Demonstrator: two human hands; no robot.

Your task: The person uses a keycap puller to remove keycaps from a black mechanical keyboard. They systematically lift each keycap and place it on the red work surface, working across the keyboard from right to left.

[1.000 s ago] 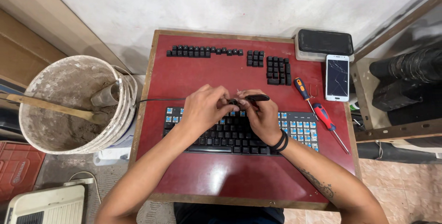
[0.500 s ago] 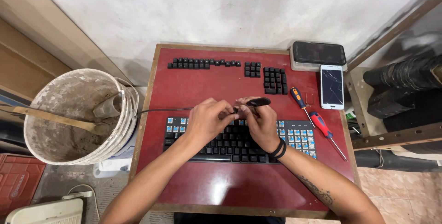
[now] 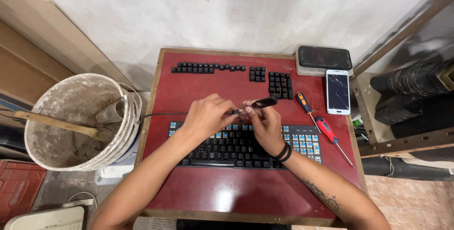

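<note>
We held a small black keycap puller point(image 3: 263, 102) just above the keyboard point(image 3: 241, 147), its long axis lying left to right, the looped end pointing right. Our right hand point(image 3: 265, 126) pinched it, and our left hand point(image 3: 208, 116) closed on its left tip. Behind, rows of loose keycaps point(image 3: 208, 67) lay on the red tabletop point(image 3: 227, 197); two screwdrivers point(image 3: 324, 128) lay right.

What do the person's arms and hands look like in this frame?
Both forearms are bare, with no sleeves or gloves. The right hand has black bands stacked around its wrist and a dark tattoo along the forearm. The left hand wears nothing visible.
</note>
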